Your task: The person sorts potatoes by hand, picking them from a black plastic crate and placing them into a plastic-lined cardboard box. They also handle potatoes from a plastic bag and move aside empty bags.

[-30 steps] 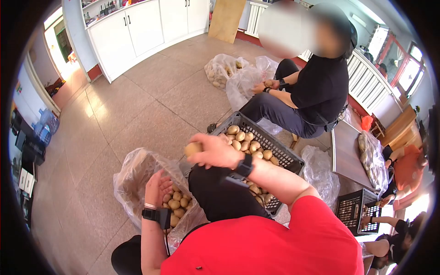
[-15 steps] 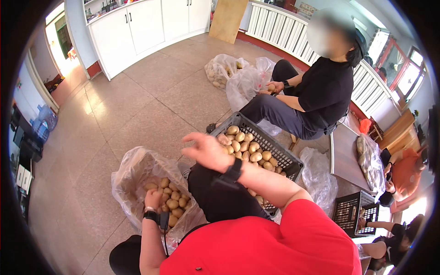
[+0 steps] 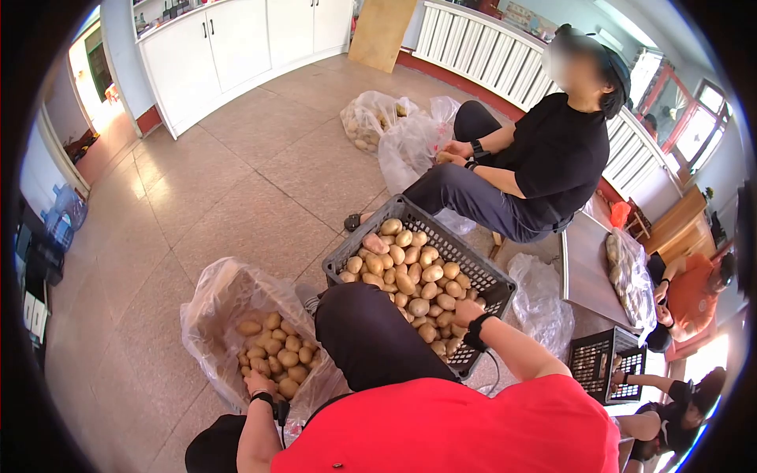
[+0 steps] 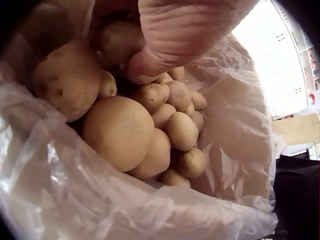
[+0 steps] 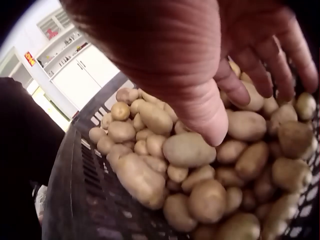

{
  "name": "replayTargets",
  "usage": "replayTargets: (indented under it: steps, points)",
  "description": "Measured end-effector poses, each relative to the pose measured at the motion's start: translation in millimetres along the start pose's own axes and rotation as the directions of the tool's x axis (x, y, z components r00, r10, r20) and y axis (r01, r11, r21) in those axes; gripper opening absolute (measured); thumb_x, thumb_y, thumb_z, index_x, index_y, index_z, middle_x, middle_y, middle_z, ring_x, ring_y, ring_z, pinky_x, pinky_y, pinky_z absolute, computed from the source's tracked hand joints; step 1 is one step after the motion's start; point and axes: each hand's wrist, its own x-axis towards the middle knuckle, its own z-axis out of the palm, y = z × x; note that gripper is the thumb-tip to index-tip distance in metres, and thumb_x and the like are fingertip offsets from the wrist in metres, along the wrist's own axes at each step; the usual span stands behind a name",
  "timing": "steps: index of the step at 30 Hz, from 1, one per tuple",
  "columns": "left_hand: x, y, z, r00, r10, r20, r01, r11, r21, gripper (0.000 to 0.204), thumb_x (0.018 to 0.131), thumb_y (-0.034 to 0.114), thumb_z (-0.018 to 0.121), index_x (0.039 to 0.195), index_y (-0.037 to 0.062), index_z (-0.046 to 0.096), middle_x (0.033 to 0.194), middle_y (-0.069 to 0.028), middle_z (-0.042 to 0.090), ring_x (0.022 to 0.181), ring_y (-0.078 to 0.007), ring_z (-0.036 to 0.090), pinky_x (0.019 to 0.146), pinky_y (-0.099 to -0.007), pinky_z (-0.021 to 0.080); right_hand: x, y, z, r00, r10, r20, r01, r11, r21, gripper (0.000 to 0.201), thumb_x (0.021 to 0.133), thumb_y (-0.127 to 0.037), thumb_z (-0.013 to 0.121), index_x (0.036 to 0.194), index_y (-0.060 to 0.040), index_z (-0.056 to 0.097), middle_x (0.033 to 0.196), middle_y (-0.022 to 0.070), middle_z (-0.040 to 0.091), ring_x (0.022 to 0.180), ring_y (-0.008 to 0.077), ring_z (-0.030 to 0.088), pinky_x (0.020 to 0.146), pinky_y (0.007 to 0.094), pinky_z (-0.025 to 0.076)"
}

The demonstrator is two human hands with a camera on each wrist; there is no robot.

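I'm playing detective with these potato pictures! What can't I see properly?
Left wrist view: bottom of the clear plastic bag, under round tan potatoes.
Left wrist view: whether the bare left hand grips one; its palm and the top edge hide fingers.
Head view: part of the black plastic crate, behind the black-trousered knee.
Right wrist view: tiny shelf items, too small and blurred.

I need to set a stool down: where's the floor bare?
Free: the floor left of the open plastic bag, and the stretch between that bag and the white cabinets. Crowded: inside the bag and black crate, piled with potatoes.
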Motion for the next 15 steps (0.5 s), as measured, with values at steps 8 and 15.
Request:
replayTargets:
  steps: [8, 15]
  points:
    - [-1.7, 1.4, -1.0, 0.997, -0.072, 0.036, 0.069, 0.996, 0.064, 0.065, 0.064, 0.012, 0.076, 0.121, 0.0099, 0.044, 0.123, -0.0244, 0.041, 0.108, -0.0389, 0.051, 0.094, -0.0388, 0.044, -82.8, -5.0, 34.7, 0.896, -0.445, 0.010, 0.443, 0.889, -0.113, 0.034, 0.091, -0.035, 0.044, 0.110, -0.0109, 0.058, 0.090, 0.0137, 0.061, 0.080, 0.0339, 0.062, 0.068, 0.0446, 0.050]
    - [-8.2, 6.0, -10.5, 0.990, -0.131, 0.047, 0.126, 0.988, 0.085, 0.070, 0.065, 0.019, 0.078, 0.123, 0.0044, 0.042, 0.123, -0.0240, 0.044, 0.114, -0.0359, 0.047, 0.094, -0.0378, 0.044, -118.8, -22.9, 34.2, 0.923, -0.384, -0.019, 0.384, 0.923, -0.021, 0.039, 0.095, -0.040, 0.037, 0.094, -0.0079, 0.059, 0.084, 0.0142, 0.063, 0.081, 0.0336, 0.062, 0.066, 0.0447, 0.051]
